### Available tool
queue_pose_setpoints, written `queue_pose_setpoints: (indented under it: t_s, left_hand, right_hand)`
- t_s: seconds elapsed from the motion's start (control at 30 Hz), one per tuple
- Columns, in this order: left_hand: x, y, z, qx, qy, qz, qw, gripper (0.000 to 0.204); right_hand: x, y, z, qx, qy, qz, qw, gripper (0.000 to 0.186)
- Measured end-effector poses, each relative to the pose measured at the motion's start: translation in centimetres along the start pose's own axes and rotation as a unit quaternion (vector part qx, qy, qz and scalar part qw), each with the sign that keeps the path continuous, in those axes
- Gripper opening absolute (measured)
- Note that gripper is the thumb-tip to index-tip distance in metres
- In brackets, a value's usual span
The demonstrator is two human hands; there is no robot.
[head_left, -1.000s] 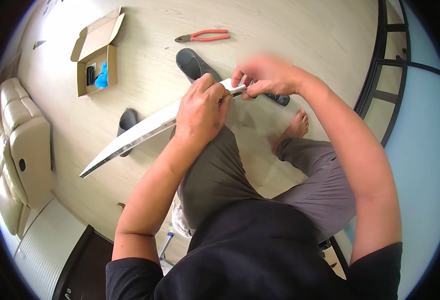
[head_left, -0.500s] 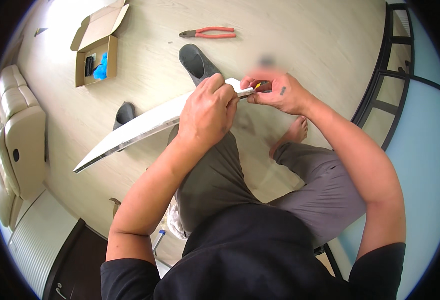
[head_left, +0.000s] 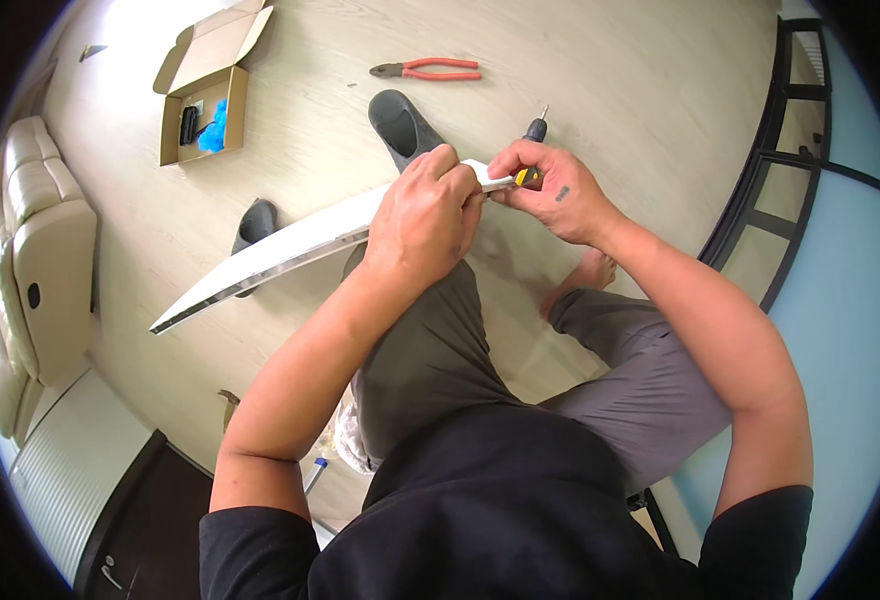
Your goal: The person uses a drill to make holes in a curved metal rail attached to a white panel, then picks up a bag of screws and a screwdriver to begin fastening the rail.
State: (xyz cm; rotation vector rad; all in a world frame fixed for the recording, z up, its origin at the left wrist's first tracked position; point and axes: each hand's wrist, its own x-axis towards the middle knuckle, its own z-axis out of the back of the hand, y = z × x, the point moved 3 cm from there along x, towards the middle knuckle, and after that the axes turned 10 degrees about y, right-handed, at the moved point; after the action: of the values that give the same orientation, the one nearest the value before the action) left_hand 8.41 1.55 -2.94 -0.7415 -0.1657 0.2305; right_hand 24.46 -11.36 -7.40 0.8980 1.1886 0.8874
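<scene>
A long white panel with a silvery edge lies slantwise across my left knee. My left hand is closed over the panel near its right end. At that end my right hand has thumb and forefinger drawn together against the panel's tip. Whatever small part those fingers pinch is hidden. Just beyond the right hand is a screwdriver with its metal tip pointing away; a yellow and black part of it seems to show between my fingers. It appears to lie on the floor.
Red-handled pliers lie on the pale floor. Two dark clogs stand there, one partly behind the panel. An open cardboard box holds a blue item and a black item. A cream sofa stands left, a black-framed unit right.
The whole view has shifted slightly, moving floor objects a little right. Both hands stay at the panel's right end, with the right fingers slightly shifted. The screwdriver, blurred before, now shows clearly.
</scene>
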Motion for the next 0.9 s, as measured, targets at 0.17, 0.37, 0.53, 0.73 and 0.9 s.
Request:
queue_pose_setpoints:
  t_s: [0.17,0.37,0.53,0.73,0.9]
  left_hand:
    - [0.1,-0.2,0.3,0.003,0.002,-0.001,1.0,0.013]
    - [-0.6,-0.2,0.2,0.02,-0.014,-0.011,1.0,0.016]
    - [-1.0,-0.7,0.6,0.032,-0.03,0.016,0.999,0.017]
    - [-2.0,0.1,0.8,0.037,-0.028,0.028,0.999,0.011]
    - [-3.7,2.0,2.0,0.033,-0.014,-0.006,0.999,0.012]
  right_hand:
    - [0.0,-0.2,0.1,-0.027,0.001,0.024,0.999,0.021]
    - [0.2,0.2,0.1,-0.02,0.045,-0.007,0.999,0.018]
    - [0.0,-0.4,0.4,0.023,0.018,0.046,0.999,0.02]
    - [0.4,-0.7,-0.3,0.034,0.032,0.053,0.997,0.019]
    - [0.2,-0.7,0.1,0.047,0.051,0.049,0.996,0.017]
